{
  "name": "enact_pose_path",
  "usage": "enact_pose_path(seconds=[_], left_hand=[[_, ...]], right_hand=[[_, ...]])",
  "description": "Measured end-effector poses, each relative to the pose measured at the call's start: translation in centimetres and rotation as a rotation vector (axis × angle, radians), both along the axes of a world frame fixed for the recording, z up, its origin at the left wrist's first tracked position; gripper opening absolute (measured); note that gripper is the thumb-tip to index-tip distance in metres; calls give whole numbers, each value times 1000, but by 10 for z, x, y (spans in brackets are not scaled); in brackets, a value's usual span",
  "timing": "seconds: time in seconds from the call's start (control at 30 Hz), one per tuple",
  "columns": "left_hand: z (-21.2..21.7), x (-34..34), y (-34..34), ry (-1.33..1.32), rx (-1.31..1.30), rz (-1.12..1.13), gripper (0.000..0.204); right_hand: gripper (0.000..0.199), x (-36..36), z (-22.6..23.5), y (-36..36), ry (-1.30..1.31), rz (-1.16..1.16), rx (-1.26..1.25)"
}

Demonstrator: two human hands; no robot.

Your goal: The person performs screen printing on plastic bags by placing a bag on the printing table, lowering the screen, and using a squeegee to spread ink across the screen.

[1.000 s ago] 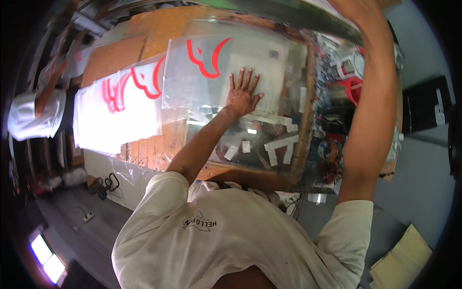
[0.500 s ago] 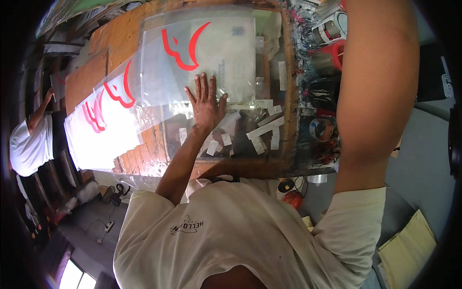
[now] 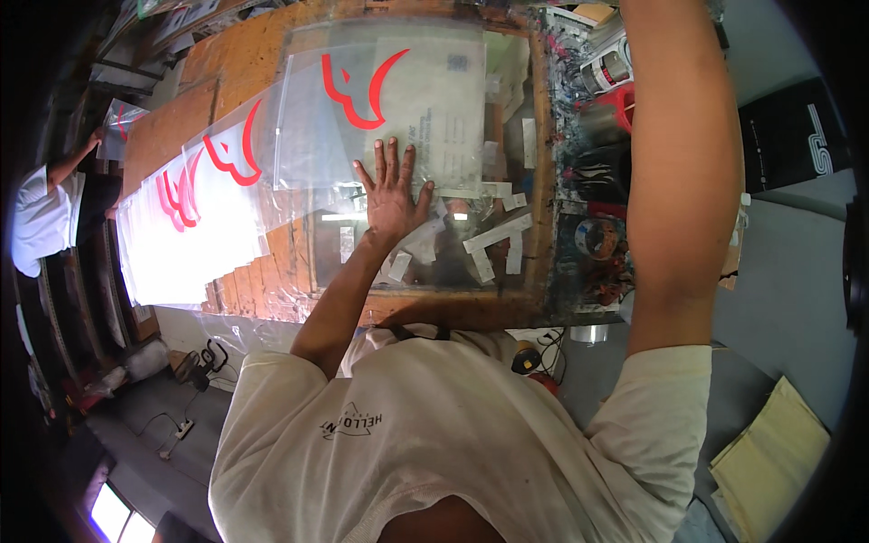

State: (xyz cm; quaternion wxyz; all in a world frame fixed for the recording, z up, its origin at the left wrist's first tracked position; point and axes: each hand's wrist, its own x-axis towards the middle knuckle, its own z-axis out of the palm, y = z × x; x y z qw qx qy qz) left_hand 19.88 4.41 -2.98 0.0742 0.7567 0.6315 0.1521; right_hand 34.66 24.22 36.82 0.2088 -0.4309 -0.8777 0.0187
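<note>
My left hand (image 3: 391, 201) lies flat with its fingers spread, fingertips on the lower edge of a clear plastic bag (image 3: 312, 149) bearing a red curved print. Beneath my palm is a glass pane (image 3: 362, 264) set in the wooden worktable, with pale tape scraps (image 3: 496, 233) on or under it. A sheet with faint printing shows through the bag. To its left, more red-printed bags (image 3: 154, 258) overlap in a fanned row, bright with glare. My right arm reaches up past the top edge, so the right hand is out of the picture.
Along the table's ink-stained right side stand a metal can (image 3: 608, 71), a red-rimmed container (image 3: 625, 109) and a roll of tape (image 3: 597, 238). At far left a person (image 3: 54, 213) in a white shirt holds a similar bag (image 3: 118, 127). Folded yellowish cloth (image 3: 769, 457) lies lower right.
My left hand stays flat on the bag. My right arm has shifted slightly left in the picture. The person at far left now shows more of the bag they hold.
</note>
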Motion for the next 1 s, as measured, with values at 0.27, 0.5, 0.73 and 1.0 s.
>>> enact_pose_path(seconds=[0.27, 0.5, 0.73, 1.0], left_hand=[[2, 0, -1, -82, 27, 9, 72], [120, -26, -36, -1083, -40, 92, 70], [101, -34, -102, -2155, -741, 734, 62], [45, -28, -97, -2005, -690, 898, 78]], right_hand=[[57, -6, 2, -19, 56, -173, -96], [53, -9, -97, -99, 38, -116, 164], [31, -1, -279, -200, -70, -67, -317], [50, -2, -285, -199, -47, -147, -834]])
